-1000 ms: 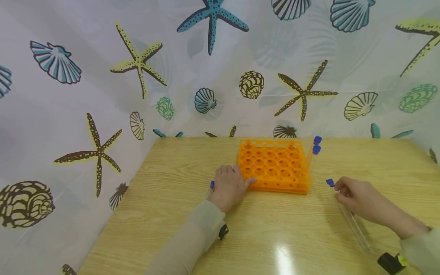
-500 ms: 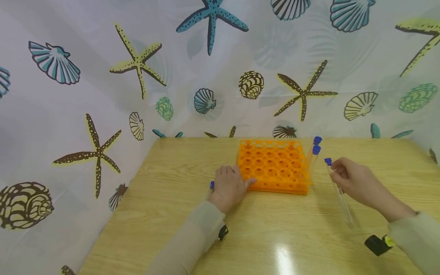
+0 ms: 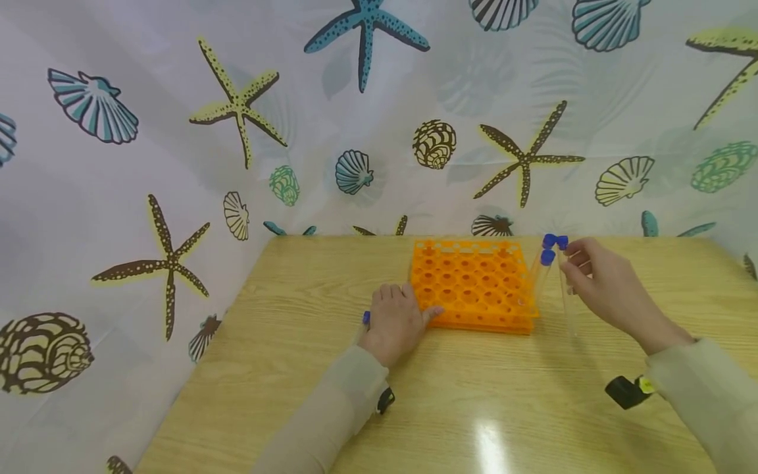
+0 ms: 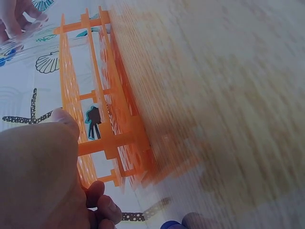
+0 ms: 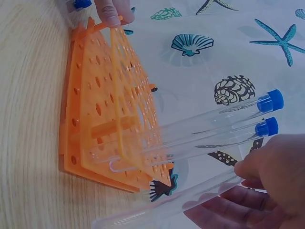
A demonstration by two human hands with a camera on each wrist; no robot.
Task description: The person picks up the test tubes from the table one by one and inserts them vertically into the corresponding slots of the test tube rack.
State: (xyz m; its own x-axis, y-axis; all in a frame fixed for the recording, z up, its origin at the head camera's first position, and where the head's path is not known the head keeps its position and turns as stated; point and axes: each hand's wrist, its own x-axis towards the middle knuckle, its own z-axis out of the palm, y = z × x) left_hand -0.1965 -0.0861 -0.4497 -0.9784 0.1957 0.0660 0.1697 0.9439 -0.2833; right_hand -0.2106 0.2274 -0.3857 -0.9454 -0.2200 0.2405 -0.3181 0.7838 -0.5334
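Test tube in the right hand, fingers pinched round it, just right of the rack the left hand grips; we count two tubes racked, judging this and the blue-capped one beside the left hand not yet in.

Head view: glare thrown on tabletop, faint shadow cast below right hand; wrist views washed pale.
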